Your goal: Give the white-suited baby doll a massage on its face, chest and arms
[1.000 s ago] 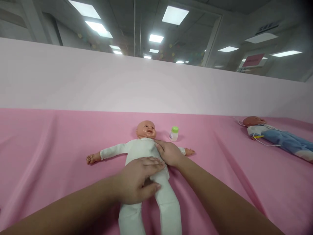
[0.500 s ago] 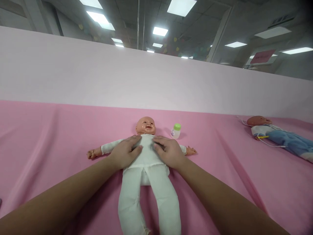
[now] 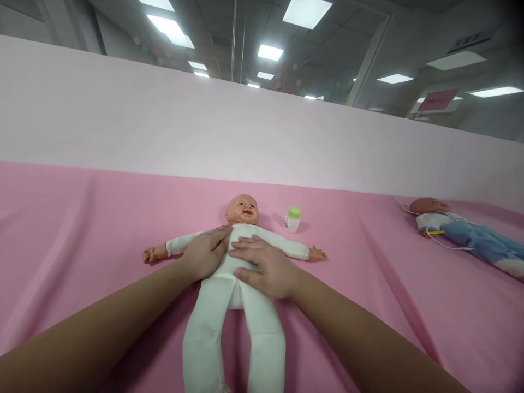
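Note:
A baby doll [image 3: 241,292] with a white cloth body lies on its back on a pink sheet [image 3: 102,218], its arms spread to both sides. My left hand [image 3: 208,252] rests flat along the left side of its chest, fingers towards the neck. Across the belly and lower chest lies my right hand [image 3: 268,265], its fingers extended and slightly apart. Neither hand grips anything. Just right of the doll's head stands a small clear bottle [image 3: 292,221] with a green cap and a label.
A second doll [image 3: 475,232] in blue and white clothing lies at the far right, with a white cord and a yellow piece on it. Behind the sheet rises a low white wall [image 3: 204,125], with glass above it.
My right hand has slid left and down from the doll's upper chest onto its belly. My left hand stays at the chest's side. The doll's legs appear shifted slightly left.

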`<state>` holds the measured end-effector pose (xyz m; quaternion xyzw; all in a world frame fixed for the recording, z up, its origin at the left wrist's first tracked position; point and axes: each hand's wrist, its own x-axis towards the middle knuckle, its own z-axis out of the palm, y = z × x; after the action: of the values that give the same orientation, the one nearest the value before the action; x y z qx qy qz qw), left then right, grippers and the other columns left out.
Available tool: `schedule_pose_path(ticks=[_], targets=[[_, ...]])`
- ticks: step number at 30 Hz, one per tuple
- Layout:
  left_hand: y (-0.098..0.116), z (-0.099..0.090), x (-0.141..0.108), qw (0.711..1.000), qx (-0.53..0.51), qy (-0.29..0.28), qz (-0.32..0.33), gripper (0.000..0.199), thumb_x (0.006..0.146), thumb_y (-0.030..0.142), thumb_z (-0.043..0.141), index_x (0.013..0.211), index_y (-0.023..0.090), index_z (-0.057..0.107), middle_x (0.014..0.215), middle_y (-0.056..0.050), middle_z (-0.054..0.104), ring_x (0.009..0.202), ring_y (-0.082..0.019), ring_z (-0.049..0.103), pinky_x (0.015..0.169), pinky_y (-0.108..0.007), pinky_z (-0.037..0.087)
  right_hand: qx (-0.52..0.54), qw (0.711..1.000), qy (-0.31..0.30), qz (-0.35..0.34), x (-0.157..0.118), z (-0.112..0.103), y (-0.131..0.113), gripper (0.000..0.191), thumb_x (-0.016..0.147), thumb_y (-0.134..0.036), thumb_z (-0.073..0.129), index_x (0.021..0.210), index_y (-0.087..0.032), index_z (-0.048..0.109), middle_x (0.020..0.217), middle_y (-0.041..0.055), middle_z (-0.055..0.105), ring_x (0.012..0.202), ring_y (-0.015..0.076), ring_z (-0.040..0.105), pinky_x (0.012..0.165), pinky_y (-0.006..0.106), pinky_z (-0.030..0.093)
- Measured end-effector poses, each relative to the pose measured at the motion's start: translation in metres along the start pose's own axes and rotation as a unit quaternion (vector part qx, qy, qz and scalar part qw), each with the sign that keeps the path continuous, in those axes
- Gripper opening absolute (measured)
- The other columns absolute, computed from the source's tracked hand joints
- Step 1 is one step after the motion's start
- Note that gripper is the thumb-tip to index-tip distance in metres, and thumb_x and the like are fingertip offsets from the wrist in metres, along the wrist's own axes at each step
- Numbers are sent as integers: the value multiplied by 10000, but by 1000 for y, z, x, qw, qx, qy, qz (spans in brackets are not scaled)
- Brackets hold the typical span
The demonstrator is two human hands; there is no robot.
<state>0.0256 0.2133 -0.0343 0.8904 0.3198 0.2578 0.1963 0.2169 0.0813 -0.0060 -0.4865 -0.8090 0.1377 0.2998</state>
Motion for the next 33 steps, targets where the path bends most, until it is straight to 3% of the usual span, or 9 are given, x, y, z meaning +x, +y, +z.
schedule_pose_path(ticks=[2, 5, 11, 16, 19, 22, 25, 29, 33], targets=[[1, 0, 0, 1000, 6, -2, -6, 605, 1013, 436, 356, 1520, 155, 533, 1547, -61, 533, 1436, -251, 494, 1232, -408, 357, -34, 998, -13, 44, 2, -3, 11, 568, 1013, -540, 548, 1485, -226, 570, 1601, 92, 471, 1546, 312, 336, 1287, 585, 193], [3, 0, 0, 1000, 15, -4, -14, 616, 1007, 441, 358, 1512, 139, 540, 1549, -71, 529, 1440, -248, 490, 1240, -408, 342, -61, 993, -8, 98, 3, -7, 28, 654, 1021, -602, 484, 1554, -223, 483, 1667, 95, 355, 1570, 324, 276, 1281, 565, 216], [5, 0, -1, 1000, 28, 2, 10, 633, 1017, 507, 375, 1495, 135, 559, 1547, -90, 529, 1457, -269, 466, 1252, -449, 322, -95, 976, 16, 196, 0, -20, 43, 688, 1021, -660, 413, 1581, -261, 435, 1575, 93, 511, 1450, 325, 480, 1185, 515, 383], [18, -12, -11, 989, 49, -14, 140, 601, 1024, 480, 450, 1507, 135, 545, 1546, -121, 528, 1469, -299, 445, 1254, -486, 313, -98, 969, 10, 229, -3, -24, 42, 658, 1007, -698, 403, 1558, -342, 456, 1402, 67, 675, 1254, 332, 656, 1019, 489, 508], [40, -19, -23, 967, 8, -63, 249, 511, 1030, 388, 486, 1508, 217, 551, 1521, -86, 562, 1428, -275, 503, 1245, -475, 335, -95, 968, 32, 229, -3, -20, 48, 596, 1057, -607, 335, 1550, -305, 479, 1447, 69, 643, 1310, 314, 626, 1073, 477, 483], [57, -20, -30, 948, -38, -122, 291, 439, 1036, 320, 487, 1455, 273, 608, 1465, -59, 620, 1380, -244, 557, 1225, -435, 374, -92, 968, 49, 227, -4, -18, 56, 543, 1085, -504, 300, 1528, -278, 517, 1449, 63, 641, 1343, 277, 606, 1124, 443, 456], [53, -16, -25, 957, -52, -130, 254, 431, 1049, 341, 470, 1444, 256, 621, 1490, -63, 595, 1409, -241, 526, 1238, -432, 351, -87, 970, 58, 222, -5, -16, 60, 518, 1083, -474, 325, 1524, -286, 522, 1441, 47, 648, 1341, 264, 609, 1133, 435, 457], [29, -10, -10, 977, -38, -109, 181, 481, 1057, 419, 440, 1479, 239, 584, 1533, -56, 549, 1446, -246, 481, 1256, -453, 314, -76, 971, 76, 215, -3, -14, 59, 498, 1068, -443, 381, 1509, -279, 543, 1445, 30, 644, 1332, 257, 615, 1134, 431, 469], [13, -8, -2, 988, 1, -75, 131, 573, 1039, 505, 438, 1504, 192, 554, 1561, -73, 516, 1482, -272, 429, 1266, -462, 287, -68, 974, 121, 180, 0, -10, 57, 435, 1027, -379, 465, 1384, -232, 666, 1406, 56, 672, 1358, 251, 592, 1167, 422, 449]])
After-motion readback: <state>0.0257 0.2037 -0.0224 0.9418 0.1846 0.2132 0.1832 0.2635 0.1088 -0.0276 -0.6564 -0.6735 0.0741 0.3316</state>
